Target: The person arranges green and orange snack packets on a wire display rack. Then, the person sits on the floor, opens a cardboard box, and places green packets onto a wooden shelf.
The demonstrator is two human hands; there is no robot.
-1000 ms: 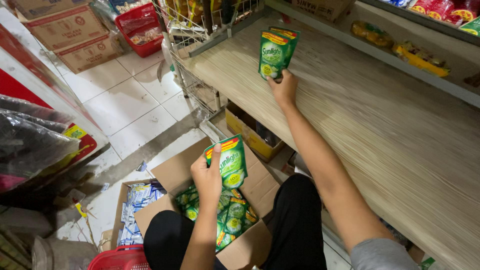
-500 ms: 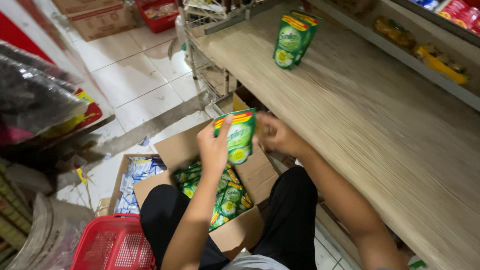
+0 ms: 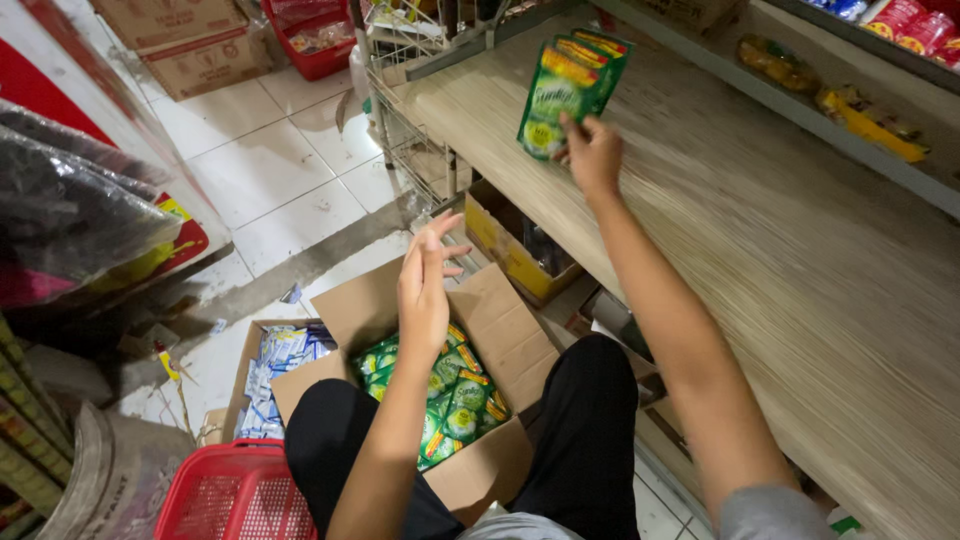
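1. The green pouches stand upright in a tight group on the wooden shelf, near its far end and close to the front edge. They look soft and top-heavy, so a nudge could tip the group toward the edge and off it.
2. The right hand is at the foot of the pouches, fingers curled around the lower part of the nearest one. I judge that pulling away while a fingertip catches the film could drag that pouch over.
3. The left hand hovers empty, well below the pouches, fingers spread and slightly bent, above the open cardboard box on the person's lap. A grab made without looking could crumple the packed pouches inside.
4. The box rests across the black-clad knees, below and nearer than the pouches. A reach toward the shelf could tilt it and spill its load onto the tiled floor.
5. Lower left of the pouches, a red basket and a second box of blue-and-white packets crowd the floor; anything that falls could land among them.
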